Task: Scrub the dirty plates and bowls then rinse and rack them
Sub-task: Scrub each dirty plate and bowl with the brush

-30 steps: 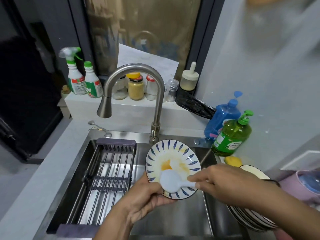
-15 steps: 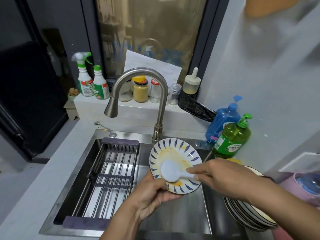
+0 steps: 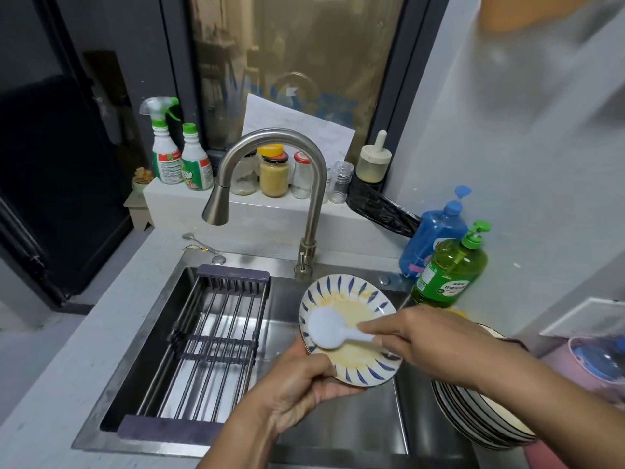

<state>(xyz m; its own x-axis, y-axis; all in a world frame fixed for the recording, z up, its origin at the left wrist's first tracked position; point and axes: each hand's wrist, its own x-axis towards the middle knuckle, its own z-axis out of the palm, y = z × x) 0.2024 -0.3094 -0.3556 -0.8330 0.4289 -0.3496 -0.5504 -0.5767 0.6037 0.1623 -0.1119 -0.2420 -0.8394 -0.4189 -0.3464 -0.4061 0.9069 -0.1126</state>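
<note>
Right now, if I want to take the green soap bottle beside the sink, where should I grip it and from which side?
Grip the green soap bottle round its wide body, coming from the front. It stands upright, the blue bottle crowds its back left, and the pump on top is thin and gives a poor hold.

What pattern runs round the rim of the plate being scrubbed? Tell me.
Dark blue leaf-like strokes radiating on white, on the plate; yellow smears cover its middle. Head view shows it.

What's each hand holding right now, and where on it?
Left hand grips the plate by its near rim; right hand pinches the white brush by its handle.
</note>
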